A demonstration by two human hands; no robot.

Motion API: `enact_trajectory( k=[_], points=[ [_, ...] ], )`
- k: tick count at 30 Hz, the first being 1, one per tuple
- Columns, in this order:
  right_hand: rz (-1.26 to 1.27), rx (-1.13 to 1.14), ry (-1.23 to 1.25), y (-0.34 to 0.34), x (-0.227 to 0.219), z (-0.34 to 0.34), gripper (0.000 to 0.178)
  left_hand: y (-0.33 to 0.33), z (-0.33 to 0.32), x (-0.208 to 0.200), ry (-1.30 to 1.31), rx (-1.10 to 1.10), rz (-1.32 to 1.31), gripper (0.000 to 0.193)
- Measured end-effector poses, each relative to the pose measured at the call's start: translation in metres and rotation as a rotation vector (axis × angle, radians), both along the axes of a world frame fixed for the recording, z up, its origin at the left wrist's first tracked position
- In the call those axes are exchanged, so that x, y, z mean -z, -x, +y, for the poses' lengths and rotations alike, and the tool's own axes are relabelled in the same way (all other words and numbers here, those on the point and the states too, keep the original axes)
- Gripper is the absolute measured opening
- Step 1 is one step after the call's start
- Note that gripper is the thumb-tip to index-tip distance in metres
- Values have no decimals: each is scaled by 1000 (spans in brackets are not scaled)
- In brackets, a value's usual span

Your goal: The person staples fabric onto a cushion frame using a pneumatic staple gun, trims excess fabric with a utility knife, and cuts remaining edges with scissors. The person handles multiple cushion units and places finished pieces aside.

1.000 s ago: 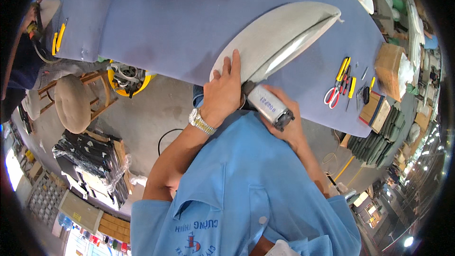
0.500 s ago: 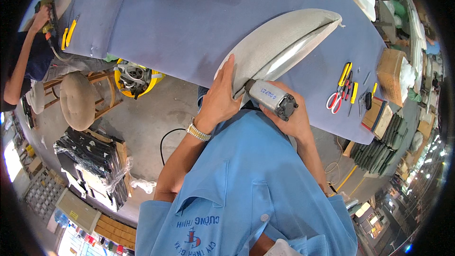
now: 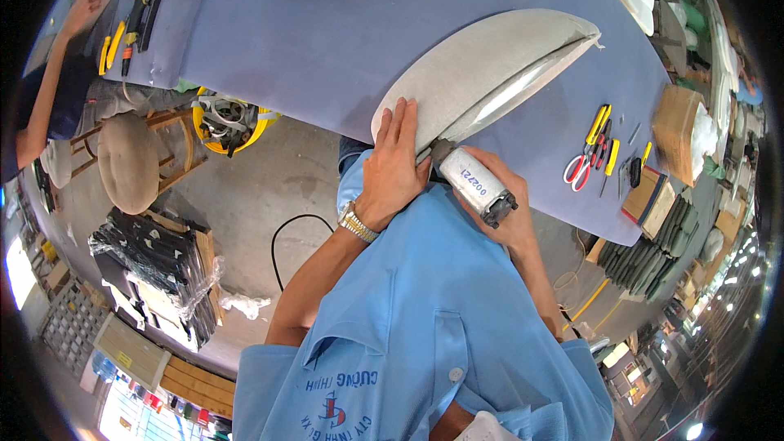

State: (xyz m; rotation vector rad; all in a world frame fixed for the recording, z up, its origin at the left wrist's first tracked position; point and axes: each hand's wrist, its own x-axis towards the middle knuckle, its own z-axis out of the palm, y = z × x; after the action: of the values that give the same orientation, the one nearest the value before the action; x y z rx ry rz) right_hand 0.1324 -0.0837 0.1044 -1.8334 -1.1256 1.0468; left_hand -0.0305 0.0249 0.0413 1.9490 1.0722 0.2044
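Note:
A pale grey fabric-covered seat pad (image 3: 482, 61) stands tilted near the table's front edge, its folded rim and shiny whitish underside turned to the right. My left hand (image 3: 394, 167) grips its near end, fingers laid along the fabric and thumb at the rim. In my right hand (image 3: 510, 204) is a staple gun (image 3: 474, 184) with a silver cylindrical body, its dark front end close to the pad's near rim. My right fingers are partly hidden behind the tool, and so is the exact contact point.
Red-handled scissors (image 3: 576, 171), cutters and small tools lie on the blue-grey table (image 3: 302, 41) at right, beside a cardboard box (image 3: 676, 135). At far left, a co-worker's hand (image 3: 86, 8) is near another staple gun (image 3: 143, 12). A yellow bucket (image 3: 198, 126) stands below.
The seat pad has turned slightly, showing less underside. My left hand now lies flatter on it, and the staple gun has shifted slightly right and down. The co-worker has put down the other staple gun.

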Motion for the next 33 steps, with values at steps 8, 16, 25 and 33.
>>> enact_trajectory(
  k=[8,16,25,33],
  points=[
    [-5,-2,-82,3,13,-6,57,-2,7,-8,25,13,18,96],
    [-18,21,-15,10,7,3,57,1,3,-3,-20,5,11,96],
    [-26,32,-67,13,8,17,57,4,9,1,-81,-51,-37,90],
    [-75,-40,-40,10,5,15,54,6,10,2,-112,-54,-65,91]
  ],
)
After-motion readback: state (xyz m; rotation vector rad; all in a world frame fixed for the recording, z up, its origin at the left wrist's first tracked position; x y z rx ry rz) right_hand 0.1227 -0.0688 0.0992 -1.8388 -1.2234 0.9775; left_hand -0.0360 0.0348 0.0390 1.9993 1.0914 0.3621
